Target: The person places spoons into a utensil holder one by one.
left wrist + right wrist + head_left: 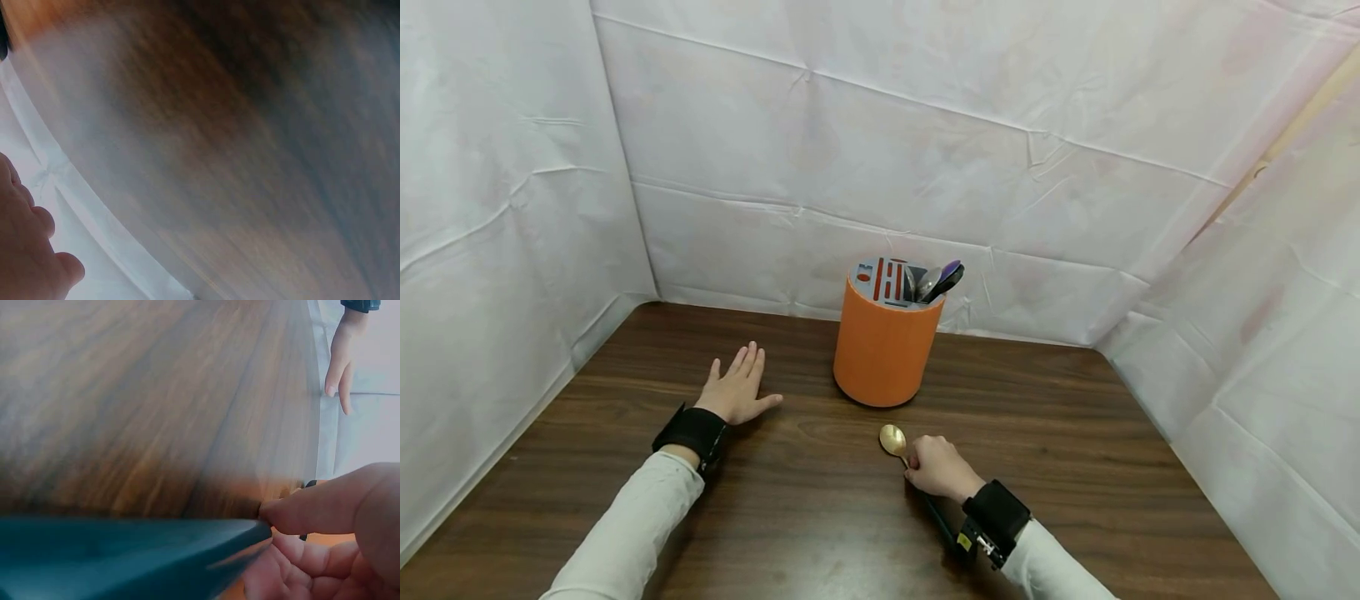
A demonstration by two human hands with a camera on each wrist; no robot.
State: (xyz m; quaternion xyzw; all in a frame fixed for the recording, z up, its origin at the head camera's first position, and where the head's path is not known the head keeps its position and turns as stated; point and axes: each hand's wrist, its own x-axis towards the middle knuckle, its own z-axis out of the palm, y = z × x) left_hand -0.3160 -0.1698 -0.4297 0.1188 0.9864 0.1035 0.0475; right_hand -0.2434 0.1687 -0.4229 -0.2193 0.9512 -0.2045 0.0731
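My right hand (942, 468) pinches a spoon (892, 439) with a gold bowl and a dark handle. The bowl points away from me, toward the orange holder, and the handle runs back beneath the hand. Close up in the right wrist view, the thumb and fingers grip the dark teal handle (125, 556). Over the left part of the table, my left hand (737, 392) is spread flat with nothing in it; whether it touches the surface, I cannot tell. Some of its fingers (42, 222) show at the edge of the left wrist view.
Behind the spoon stands an orange cylindrical utensil holder (883, 358) with a grey slotted top (883, 283). Several utensils (936, 279), some dark and one purple, lean out of its right side. White sheeting (850, 125) walls the back and sides of the brown wooden table (820, 508).
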